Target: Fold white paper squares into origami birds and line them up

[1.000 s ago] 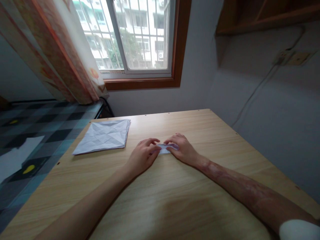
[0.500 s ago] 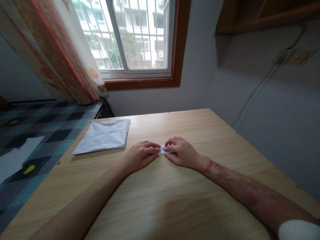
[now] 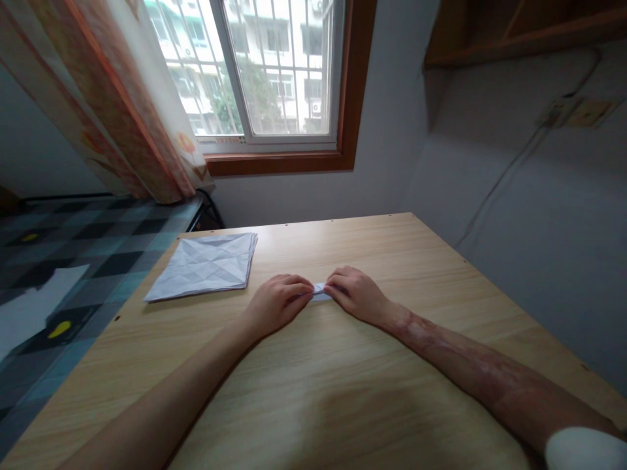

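A small folded piece of paper [image 3: 321, 296], pale and narrow, lies on the wooden table between my hands. My left hand [image 3: 280, 300] pinches its left end, thumb and fingers together. At the right end, my right hand [image 3: 360, 295] grips the paper in the same way. Only the middle stretch of the paper shows; both ends are hidden under my fingers. Farther left on the table rests a stack of creased white paper sheets [image 3: 203, 264], apart from my left hand.
The light wooden table [image 3: 313, 391] stretches to the wall below a barred window [image 3: 284, 72]. To the left is a checkered cloth surface [image 3: 122, 235] with white paper [image 3: 39, 303] on it. A curtain [image 3: 122, 98] hangs at left, a wooden shelf [image 3: 529, 42] at upper right.
My fingers have closed tighter on the folded paper, and its front edge now shows as a flat strip. My right fingertips have shifted slightly right. The paper stack is unmoved.
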Demonstrator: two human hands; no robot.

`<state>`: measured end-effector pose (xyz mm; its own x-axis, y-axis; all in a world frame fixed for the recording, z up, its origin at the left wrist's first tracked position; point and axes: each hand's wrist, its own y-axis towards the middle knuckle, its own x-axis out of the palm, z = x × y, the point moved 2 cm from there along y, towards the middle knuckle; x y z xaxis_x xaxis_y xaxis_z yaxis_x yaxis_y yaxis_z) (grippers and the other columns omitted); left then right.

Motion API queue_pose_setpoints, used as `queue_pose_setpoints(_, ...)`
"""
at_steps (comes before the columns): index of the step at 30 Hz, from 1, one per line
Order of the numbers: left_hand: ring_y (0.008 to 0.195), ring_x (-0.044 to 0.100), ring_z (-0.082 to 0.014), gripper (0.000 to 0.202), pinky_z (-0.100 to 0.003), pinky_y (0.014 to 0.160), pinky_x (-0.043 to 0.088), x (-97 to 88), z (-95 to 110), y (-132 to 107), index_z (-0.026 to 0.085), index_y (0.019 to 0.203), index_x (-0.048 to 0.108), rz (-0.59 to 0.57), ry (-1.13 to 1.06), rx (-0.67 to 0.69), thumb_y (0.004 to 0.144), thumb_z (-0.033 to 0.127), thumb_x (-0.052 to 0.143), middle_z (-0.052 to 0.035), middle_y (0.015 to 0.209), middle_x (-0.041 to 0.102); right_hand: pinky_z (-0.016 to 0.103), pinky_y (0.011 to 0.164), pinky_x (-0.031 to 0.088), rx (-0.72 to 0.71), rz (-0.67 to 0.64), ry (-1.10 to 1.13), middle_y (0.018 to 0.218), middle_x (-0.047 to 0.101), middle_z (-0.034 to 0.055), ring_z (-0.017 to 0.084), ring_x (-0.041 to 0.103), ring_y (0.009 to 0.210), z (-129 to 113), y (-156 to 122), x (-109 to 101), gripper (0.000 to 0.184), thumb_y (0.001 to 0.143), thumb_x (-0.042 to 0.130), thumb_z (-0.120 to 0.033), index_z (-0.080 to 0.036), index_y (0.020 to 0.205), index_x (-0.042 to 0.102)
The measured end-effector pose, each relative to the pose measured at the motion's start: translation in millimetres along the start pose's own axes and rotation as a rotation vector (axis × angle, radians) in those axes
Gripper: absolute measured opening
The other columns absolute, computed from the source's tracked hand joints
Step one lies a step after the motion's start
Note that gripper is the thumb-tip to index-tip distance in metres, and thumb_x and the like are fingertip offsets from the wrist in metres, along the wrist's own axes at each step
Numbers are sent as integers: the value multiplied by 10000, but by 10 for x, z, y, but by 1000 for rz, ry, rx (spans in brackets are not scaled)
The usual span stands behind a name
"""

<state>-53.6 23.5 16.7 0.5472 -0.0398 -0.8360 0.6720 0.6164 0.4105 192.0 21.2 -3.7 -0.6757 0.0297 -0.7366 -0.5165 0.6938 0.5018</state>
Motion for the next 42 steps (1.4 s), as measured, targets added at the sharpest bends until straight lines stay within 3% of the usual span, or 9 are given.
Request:
queue_pose_setpoints(7, 985, 795, -250, 243, -399, 954, 580, 9, -24, 23, 272, 1089, 857, 1, -21, -34, 1085, 323, 620, -81, 1096, 859, 431, 1033, 533, 105, 4, 227, 1154, 829, 77, 251, 733, 1096, 60, 29, 15, 85, 1040, 730, -217, -222, 955, 736)
queue_pose_setpoints(12, 981, 787, -250, 204, -421, 982, 572, 15, -34, 22, 277, 1043, 857, 23, 10, -27, 1058, 317, 658, -74, 1070, 852, 391, 978, 548, 127, -2, 341, 1052, 826, 50, 225, 738, 1014, 54, 65, 24, 112, 959, 780, -176, -225, 864, 747)
queue_pose_setpoints(17, 1102, 776, -265, 199, -446, 1029, 571, 32, -34, 2, 277, 1089, 837, 63, 55, -17, 1067, 304, 641, -81, 1252, 821, 339, 889, 542, 138, 68, 353, 927, 781, 19, 200, 703, 918, 23, 67, 41, 127, 890, 746, -104, -223, 846, 755)
queue_pose_setpoints(21, 1038, 777, -238, 180, -402, 971, 604, 49, 5, -10, 255, 1060, 817, 72, -26, -41, 1069, 300, 643, -80, 1178, 820, 297, 743, 491, 172, -9, 336, 846, 740, -1, 172, 635, 788, -11, 62, 45, 79, 931, 734, -159, -219, 934, 786)
queue_pose_setpoints(24, 1050, 761, -226, 169, -374, 963, 620, 35, 41, -8, 228, 1163, 761, 251, -182, -123, 1024, 315, 722, -96, 1211, 776, 303, 753, 490, 183, 3, 359, 893, 758, 11, 172, 641, 805, -42, 74, 9, 99, 971, 720, -201, -225, 1016, 805)
queue_pose_setpoints(26, 1126, 747, -236, 343, -398, 1030, 616, 22, 39, -7, 223, 1288, 688, 419, -320, -213, 984, 352, 782, -115, 1317, 731, 302, 755, 501, 239, 93, 441, 936, 755, 18, 174, 647, 827, -41, 88, -22, 105, 976, 732, -240, -234, 1057, 799)
queue_pose_setpoints(31, 1243, 739, -245, 397, -438, 1099, 604, 94, -23, 9, 236, 1347, 575, 621, -715, -393, 1048, 478, 674, -142, 1500, 646, 253, 553, 434, 427, 221, 911, 892, 674, -8, 145, 591, 678, 30, 120, 22, 357, 890, 861, -485, -261, 1122, 708)
queue_pose_setpoints(38, 886, 817, -210, 429, -353, 856, 662, 349, 156, 19, 212, 1022, 593, 466, -922, -494, 878, 472, 903, -26, 974, 771, 267, 604, 508, 511, 268, 1124, 900, 699, -19, 154, 661, 694, 16, 58, 189, 502, 781, 951, -543, -264, 1053, 634)
queue_pose_setpoints(42, 850, 800, -208, 291, -333, 815, 653, 328, 275, 10, 197, 960, 709, 453, -849, -492, 892, 422, 880, -32, 898, 788, 285, 654, 539, 507, 228, 1166, 812, 706, -32, 170, 684, 704, -64, 25, 223, 485, 806, 954, -532, -261, 1033, 623)
